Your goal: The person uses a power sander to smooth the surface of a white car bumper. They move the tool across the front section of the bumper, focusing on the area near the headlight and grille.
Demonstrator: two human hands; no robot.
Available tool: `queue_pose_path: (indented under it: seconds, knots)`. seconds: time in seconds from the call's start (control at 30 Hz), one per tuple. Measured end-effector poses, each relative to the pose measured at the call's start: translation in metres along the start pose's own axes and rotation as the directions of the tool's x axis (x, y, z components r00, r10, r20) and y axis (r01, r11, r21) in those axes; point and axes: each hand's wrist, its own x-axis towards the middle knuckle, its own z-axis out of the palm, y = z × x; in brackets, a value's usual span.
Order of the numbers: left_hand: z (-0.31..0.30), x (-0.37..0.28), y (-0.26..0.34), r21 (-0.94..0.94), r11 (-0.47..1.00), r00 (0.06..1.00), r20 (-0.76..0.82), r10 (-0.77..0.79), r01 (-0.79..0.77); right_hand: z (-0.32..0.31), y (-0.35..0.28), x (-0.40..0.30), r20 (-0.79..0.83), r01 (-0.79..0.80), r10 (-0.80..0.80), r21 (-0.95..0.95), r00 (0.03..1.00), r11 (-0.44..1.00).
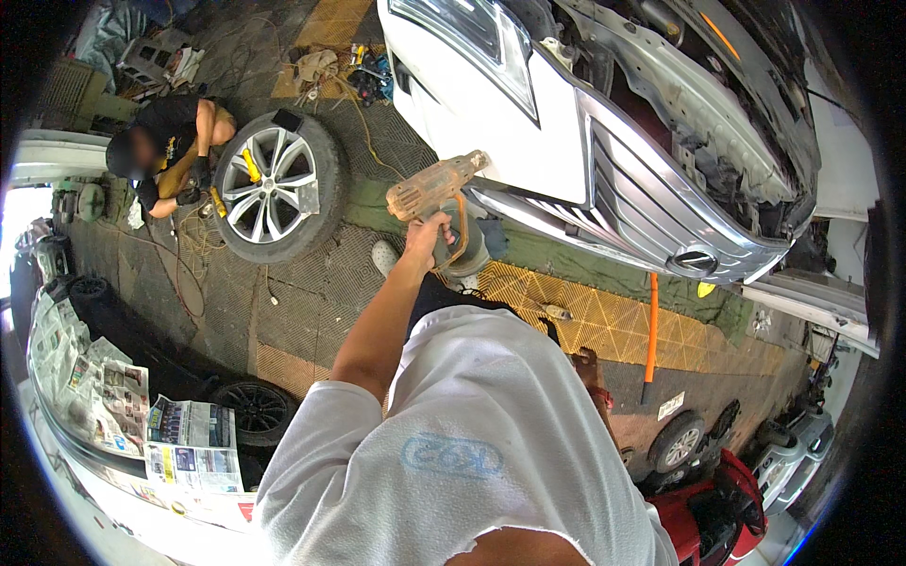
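Observation:
My left hand (426, 239) grips the handle of a worn heat gun (433, 187) smeared with orange-brown grime. Its nozzle points at the white front bumper (488, 106) of a car and looks very close to it; contact cannot be told. Above the bumper is a headlight (485, 53), and a chrome grille (644, 184) adjoins it on the right. A brown cord or hose loops beside the handle. My right hand (586, 368) hangs low by my right side, a red band at the wrist. Shadow and my shirt partly hide it, so its fingers are unclear.
At the left, a person (170, 152) in dark gloves crouches beside a large alloy wheel (269, 187) bearing yellow tools. Cords cross the tiled floor. Newspaper (191, 442) covers part of another car. An orange pole (651, 332) and a loose wheel (676, 440) are at the right.

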Motion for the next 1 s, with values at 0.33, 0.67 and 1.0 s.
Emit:
queue_pose_path:
  seconds: [0.33, 0.67, 1.0]
  knots:
    - [-0.005, 0.017, 0.002, 0.035, 0.999, 0.992, -0.128, 0.021, -0.016, -0.002, 0.014, 0.003, 0.034, 0.111, -0.116, 0.133, 0.993, 0.985]
    - [0.001, 0.013, 0.007, -0.006, 1.000, 0.985, -0.170, -0.019, 0.018, -0.008, 0.008, 0.001, 0.027, 0.057, -0.057, -0.006, 0.998, 0.998]
    - [0.007, -0.001, 0.012, -0.069, 0.997, 0.999, -0.015, 0.035, -0.036, -0.007, 0.000, 0.003, 0.036, 0.049, -0.063, 0.298, 0.997, 0.953]
